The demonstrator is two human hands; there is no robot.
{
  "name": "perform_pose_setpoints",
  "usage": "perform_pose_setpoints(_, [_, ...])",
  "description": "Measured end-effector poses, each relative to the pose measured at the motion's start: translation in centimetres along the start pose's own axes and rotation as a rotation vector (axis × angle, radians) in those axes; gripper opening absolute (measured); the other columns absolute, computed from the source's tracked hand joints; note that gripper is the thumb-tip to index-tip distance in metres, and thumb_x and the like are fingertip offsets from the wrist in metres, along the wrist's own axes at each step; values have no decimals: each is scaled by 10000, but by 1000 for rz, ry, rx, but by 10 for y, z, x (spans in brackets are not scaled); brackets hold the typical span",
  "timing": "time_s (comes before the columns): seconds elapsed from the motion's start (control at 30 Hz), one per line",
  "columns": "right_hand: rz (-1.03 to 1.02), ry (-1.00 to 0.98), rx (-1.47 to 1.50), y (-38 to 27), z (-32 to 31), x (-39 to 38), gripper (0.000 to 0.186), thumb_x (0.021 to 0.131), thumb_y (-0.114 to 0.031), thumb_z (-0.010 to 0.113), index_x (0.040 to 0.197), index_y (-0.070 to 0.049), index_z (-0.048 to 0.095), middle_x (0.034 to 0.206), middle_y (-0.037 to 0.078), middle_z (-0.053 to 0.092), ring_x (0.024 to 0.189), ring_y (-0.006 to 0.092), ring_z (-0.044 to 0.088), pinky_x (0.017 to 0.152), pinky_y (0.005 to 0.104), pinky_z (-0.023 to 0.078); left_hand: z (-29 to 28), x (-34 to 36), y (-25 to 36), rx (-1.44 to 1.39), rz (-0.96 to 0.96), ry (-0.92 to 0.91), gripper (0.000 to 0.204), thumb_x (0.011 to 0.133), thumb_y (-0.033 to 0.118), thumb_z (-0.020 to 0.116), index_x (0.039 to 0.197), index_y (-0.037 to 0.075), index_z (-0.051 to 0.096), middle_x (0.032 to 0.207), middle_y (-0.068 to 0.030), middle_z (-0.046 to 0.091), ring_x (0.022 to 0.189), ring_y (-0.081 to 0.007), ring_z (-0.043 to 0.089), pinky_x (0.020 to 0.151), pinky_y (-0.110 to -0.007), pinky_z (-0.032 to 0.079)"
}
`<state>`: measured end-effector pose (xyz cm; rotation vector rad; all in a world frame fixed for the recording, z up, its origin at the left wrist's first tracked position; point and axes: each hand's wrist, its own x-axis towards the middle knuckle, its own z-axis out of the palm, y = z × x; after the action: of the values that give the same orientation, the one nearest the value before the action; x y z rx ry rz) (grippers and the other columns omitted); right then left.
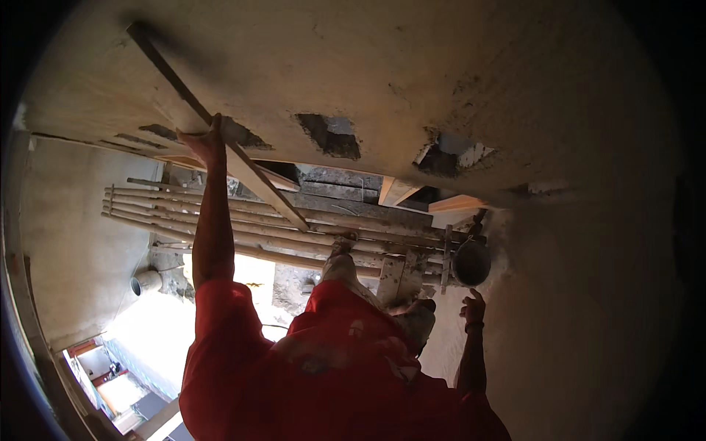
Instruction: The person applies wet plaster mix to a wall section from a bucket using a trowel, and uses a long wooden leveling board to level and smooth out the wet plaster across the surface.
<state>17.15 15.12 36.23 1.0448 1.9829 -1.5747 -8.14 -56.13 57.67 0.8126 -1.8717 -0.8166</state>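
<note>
My left hand (205, 144) is raised with its fingers around a long, straight wooden board (261, 182). The board lies slantwise against the plastered wall (397, 44), its upper end far left and its lower end near the pole platform. My right hand (473, 309) is low on the right, with its fingers apart and loosely bent and nothing visible in it. Just beyond that hand, a dark round bucket (471, 264) is at the right end of the poles.
I stand on a platform of long wooden poles (279, 239). Rough-edged openings pierce the wall, one at the middle (312, 136) and another farther right (441, 160). Wooden frame pieces (397, 191) jut below them. A pipe end (145, 283) and bright ground lie lower left.
</note>
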Motion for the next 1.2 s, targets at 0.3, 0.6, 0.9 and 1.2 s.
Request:
perform_pose_setpoints(0.3, [94,-325,71,-43,173,0,456,808,-88,545,1254,-54,454,608,78,517,394,142,449,350,308,344,-42,-38,49,-229,182,-354,648,713,98,726,1226,-59,363,1133,-204,496,1037,-279,495,871,-403,426])
perform_pose_setpoints(0.6, [619,-465,436,-110,310,-21,699,815,-561,486,1287,-61,362,966,232,552,793,366,576,631,507,491,-114,-118,195,-804,182,-736,609,687,143,697,1193,-44,416,997,-162,566,874,-282,590,807,-403,489])
perform_pose_setpoints(0.9, [652,-327,1414,-103,335,14,524,822,-481,540,1083,-32,470,1026,179,557,916,319,571,784,473,492,-152,-70,204,-1221,101,-1027,793,704,334,738,1324,94,306,1098,-110,486,1019,-358,524,917,-491,408])
perform_pose_setpoints(1.2, [274,-83,1466,-116,282,32,263,834,-266,603,1014,-97,511,1006,101,547,909,292,540,679,455,486,-126,-37,123,-1235,-237,-676,627,808,378,626,1286,60,374,1235,-119,446,1176,-323,401,1047,-447,274])
